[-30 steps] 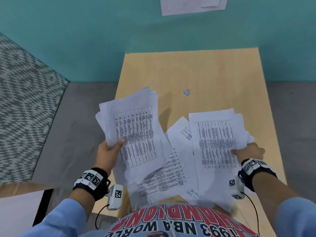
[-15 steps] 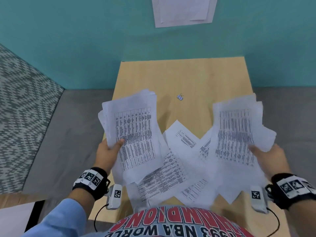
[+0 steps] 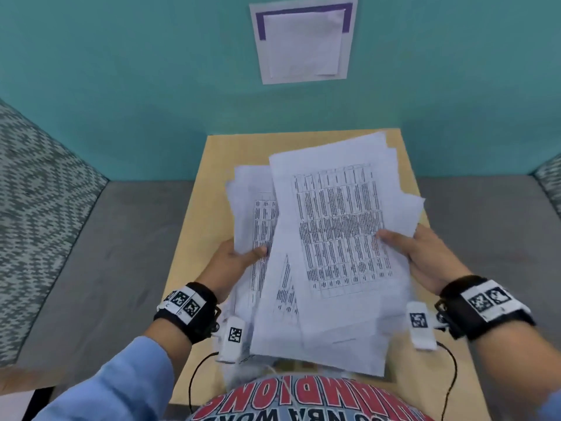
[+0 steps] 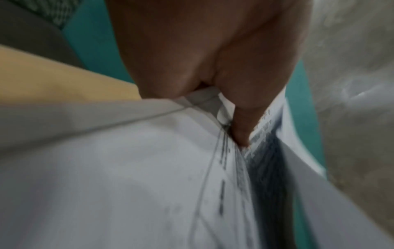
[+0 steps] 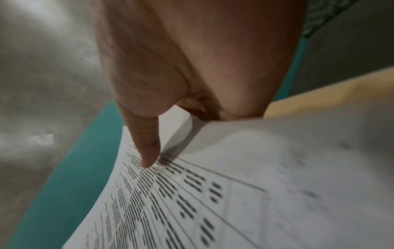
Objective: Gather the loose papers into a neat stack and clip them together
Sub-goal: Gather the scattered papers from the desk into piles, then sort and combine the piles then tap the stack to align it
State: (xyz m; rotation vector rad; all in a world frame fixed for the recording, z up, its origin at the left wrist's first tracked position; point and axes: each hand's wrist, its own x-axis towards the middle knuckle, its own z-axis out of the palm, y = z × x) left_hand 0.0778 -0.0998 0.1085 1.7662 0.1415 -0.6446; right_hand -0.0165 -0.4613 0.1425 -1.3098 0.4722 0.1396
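**Both hands hold loose papers above the desk**

Now the left hand grips one bundle of papers by its left edge, thumb pressed on the printed face and the other fingers hidden behind the sheets. In the left wrist view the thumb lies flat on the top sheet, with several page edges fanned out beneath it.

Over at three o'clock from that bundle, the right hand grips a second bundle of papers by its right edge, thumb on the printed table and fingers underneath. The right wrist view shows the thumb pressing on the rows of print near the sheet's edge.

The right-hand bundle overlaps the left-hand one, its top sheet lying across the other's right side. The sheets are uneven: corners jut out at twelve and three o'clock, and lower pages stick out at six o'clock toward the person's shirt. Both bundles are held above the wooden table, which shows at nine o'clock and at three o'clock of the papers. Whether any sheets lie on the tabletop under the bundles cannot be told.

Beyond the table's far edge, at twelve o'clock, stands a teal wall with a white sheet fixed to it. Each wrist carries a black band with square printed markers, the left wristband and the right wristband.
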